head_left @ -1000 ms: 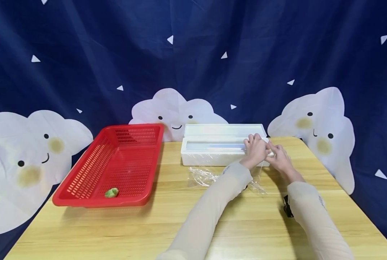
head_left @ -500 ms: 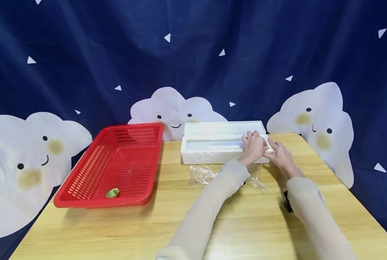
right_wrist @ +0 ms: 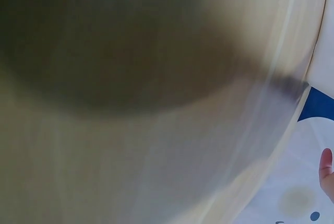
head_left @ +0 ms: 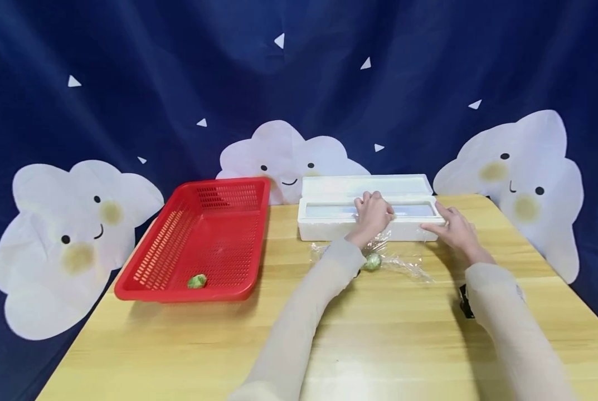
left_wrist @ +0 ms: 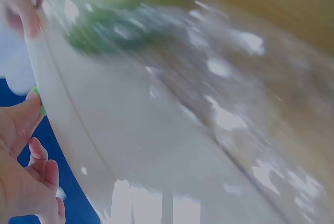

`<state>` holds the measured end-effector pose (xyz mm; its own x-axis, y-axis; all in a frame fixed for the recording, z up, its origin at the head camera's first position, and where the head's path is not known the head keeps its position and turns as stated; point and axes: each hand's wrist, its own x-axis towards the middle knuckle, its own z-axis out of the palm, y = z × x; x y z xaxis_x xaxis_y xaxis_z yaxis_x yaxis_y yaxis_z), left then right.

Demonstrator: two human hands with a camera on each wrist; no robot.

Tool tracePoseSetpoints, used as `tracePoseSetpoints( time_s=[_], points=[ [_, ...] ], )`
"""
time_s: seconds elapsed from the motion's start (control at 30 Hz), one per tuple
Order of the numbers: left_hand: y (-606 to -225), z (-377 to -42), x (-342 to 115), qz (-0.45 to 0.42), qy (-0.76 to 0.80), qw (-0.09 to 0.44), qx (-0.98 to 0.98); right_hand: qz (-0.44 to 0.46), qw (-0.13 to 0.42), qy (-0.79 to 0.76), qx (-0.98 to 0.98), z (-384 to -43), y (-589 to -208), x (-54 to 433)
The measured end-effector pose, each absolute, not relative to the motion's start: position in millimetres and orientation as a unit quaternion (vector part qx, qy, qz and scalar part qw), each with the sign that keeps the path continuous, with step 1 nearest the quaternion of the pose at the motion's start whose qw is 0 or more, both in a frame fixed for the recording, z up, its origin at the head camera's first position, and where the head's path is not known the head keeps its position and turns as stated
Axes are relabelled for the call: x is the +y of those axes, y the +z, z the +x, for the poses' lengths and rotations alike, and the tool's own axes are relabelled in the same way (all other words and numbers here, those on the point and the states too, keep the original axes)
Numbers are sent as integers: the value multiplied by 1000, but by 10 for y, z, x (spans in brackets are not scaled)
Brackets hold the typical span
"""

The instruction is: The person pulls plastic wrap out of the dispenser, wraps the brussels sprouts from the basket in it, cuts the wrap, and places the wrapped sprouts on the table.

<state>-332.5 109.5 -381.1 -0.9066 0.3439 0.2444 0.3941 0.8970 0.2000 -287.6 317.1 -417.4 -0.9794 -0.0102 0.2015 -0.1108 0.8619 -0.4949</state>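
Sliding leftward along white box (head_left: 324,230), left grip (head_left: 373,214)

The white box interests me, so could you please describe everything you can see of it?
The box is long and white, and looks like smooth plastic. Its lid stands open along the far side, showing a long, pale, shiny opening. It sits on the table, right of the basket, with clear film along its front. The right hand grips its right end; the left hand pinches a green piece at its front edge.
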Motion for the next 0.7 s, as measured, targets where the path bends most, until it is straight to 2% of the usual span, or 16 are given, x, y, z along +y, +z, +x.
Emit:
tracePoseSetpoints(
  time_s=[0.2,0.37,0.6,0.7],
  points=[
    [-3774,-3388,618,-134,-132,125,-974,34,57,272,-960,-2938,-4065,3321],
    [-3783,-3424,307,-91,-123,155,-976,31,48,272,-961,-2960,-4035,3467],
    [-3848,-3511,119,0,-158,195,-968,10,53,257,-965,-2901,-4026,3728],
    [-3904,-3523,77,12,-171,206,-964,8,52,247,-968,-2893,-4068,3769]
  ],
)
